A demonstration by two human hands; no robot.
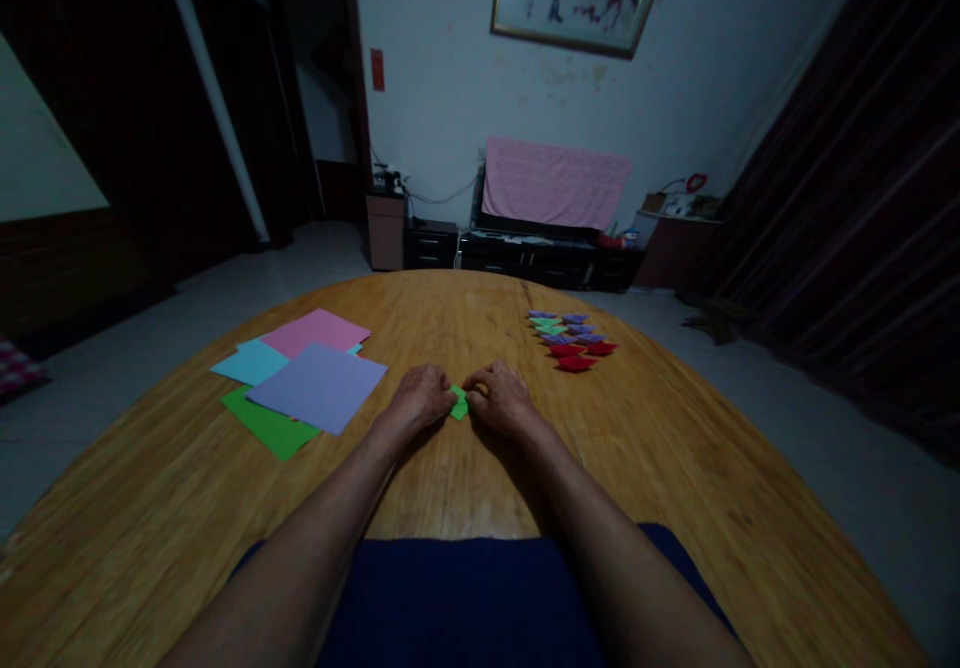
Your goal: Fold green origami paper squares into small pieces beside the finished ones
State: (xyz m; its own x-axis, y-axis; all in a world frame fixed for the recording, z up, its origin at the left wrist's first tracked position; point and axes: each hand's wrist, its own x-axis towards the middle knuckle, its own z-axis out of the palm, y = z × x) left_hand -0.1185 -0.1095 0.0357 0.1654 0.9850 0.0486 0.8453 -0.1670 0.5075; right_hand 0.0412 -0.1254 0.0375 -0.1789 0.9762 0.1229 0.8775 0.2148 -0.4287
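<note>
A small piece of folded green paper (459,404) lies on the wooden table between my two hands. My left hand (424,394) grips its left edge, fingers curled and pressed together. On the opposite edge, my right hand (501,396) pinches the paper between thumb and fingers. The fingertips cover both sides of the paper, so only its middle shows. Off to the right sit several small folded paper boats, among them a red boat (576,364), a light green boat (551,329) and a purple boat (575,319), set out in rows.
Left of my hands, loose square sheets overlap: a purple sheet (319,386), a pink sheet (319,330), a light blue sheet (251,362) and a green sheet (274,426). The round wooden table (465,488) curves away on both sides. Beyond it stands a low black cabinet (555,266).
</note>
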